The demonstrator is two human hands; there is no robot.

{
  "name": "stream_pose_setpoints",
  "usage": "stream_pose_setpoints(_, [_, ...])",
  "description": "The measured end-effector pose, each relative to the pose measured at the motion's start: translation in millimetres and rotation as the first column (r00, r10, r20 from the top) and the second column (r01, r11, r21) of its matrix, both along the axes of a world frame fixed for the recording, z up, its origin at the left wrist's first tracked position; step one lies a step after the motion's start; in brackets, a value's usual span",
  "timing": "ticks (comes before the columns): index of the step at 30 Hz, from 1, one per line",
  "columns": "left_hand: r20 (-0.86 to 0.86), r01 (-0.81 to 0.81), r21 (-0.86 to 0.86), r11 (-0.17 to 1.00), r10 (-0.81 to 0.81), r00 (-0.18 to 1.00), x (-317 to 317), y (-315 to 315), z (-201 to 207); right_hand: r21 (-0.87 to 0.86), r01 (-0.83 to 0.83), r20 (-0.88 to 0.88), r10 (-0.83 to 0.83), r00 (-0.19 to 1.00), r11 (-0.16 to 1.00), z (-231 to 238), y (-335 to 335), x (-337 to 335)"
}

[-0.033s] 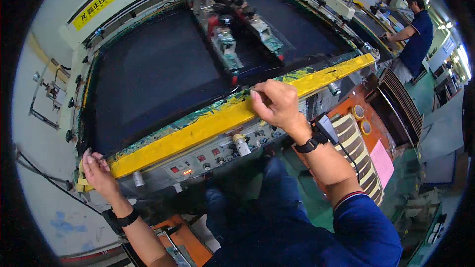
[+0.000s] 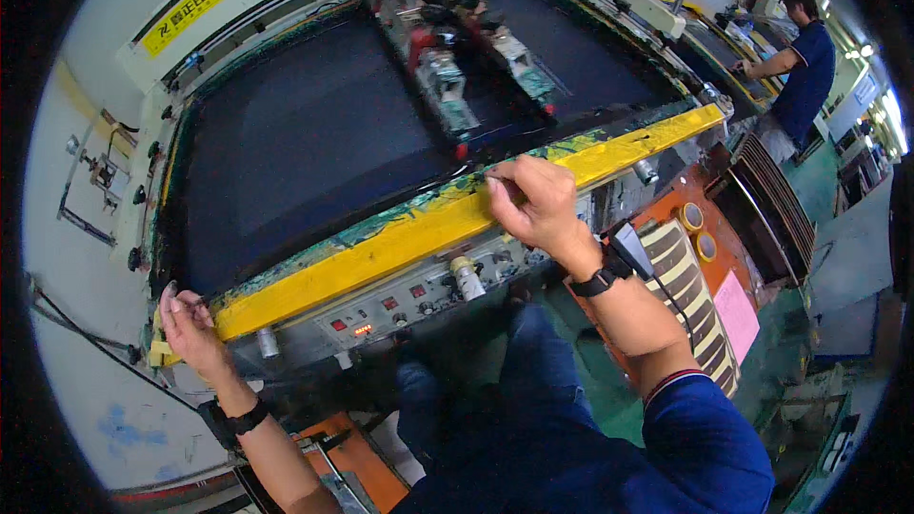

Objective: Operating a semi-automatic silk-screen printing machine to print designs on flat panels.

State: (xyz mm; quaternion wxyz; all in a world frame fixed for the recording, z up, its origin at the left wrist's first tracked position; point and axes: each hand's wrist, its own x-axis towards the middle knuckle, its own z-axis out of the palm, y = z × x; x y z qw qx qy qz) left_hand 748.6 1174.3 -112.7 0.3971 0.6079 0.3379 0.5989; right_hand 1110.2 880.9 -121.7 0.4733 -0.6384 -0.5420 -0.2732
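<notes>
A large screen-printing frame [image 2: 476, 224] lies before me, its near bar yellow and its dark mesh [image 2: 295, 133] stained with green ink along the edge. Over the yellow bar, right of its middle, my right hand [image 2: 535, 198] is closed, fingers curled and thumb close to the forefinger. Whatever it may hold is hidden. My left hand [image 2: 192, 324] is at the bar's left end, fingers bent and apart, with no held thing visible. Beyond my right hand, the squeegee carriage [image 2: 447, 86] reaches over the mesh with two ink-smeared arms.
A control panel [image 2: 390, 309] with knobs and red switches sits below the bar. To the right, an orange table [image 2: 671, 205] bears tape rolls [image 2: 705, 247], a striped sheet [image 2: 678, 276] and pink paper [image 2: 735, 314]. A co-worker [image 2: 800, 67] stands at the far right.
The squeegee carriage has shifted slightly to the right and nearer to me. Both hands stay in nearly the same place.
</notes>
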Motion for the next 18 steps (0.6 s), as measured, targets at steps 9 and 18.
stream_pose_setpoints(9, [-0.04,0.045,0.023,0.999,-0.044,0.998,2,2,-4,0.052,-0.013,0.113,0.008,0.994,0.999,-10,-2,-1])
stream_pose_setpoints(18, [-0.032,0.061,0.036,0.997,-0.06,0.998,-6,10,-11,0.047,-0.02,0.11,0.015,0.994,0.999,-8,-1,-3])
